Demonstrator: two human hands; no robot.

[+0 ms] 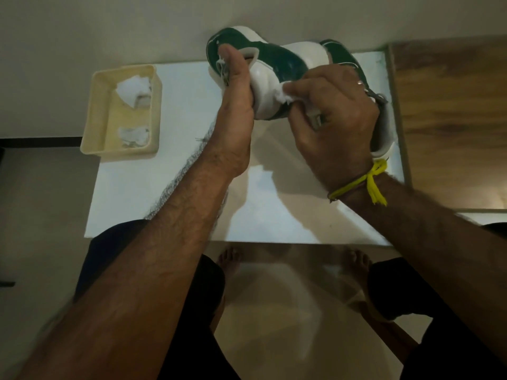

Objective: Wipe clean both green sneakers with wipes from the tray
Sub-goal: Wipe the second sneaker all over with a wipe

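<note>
This looks like a room in a home. The person sits barefoot, with bare feet (354, 266) showing on a smooth, pale tiled floor (282, 311) that reflects the light. In front of them stands a low white table (170, 204) with a glossy top, pushed near a plain cream wall (109, 26). At the right edge stands a piece of wood-grain furniture (452, 119), perhaps a cupboard or bed side. A cream plastic tray (96, 116) sits on the table. The light is dim and warm, as indoors at a house.
</note>
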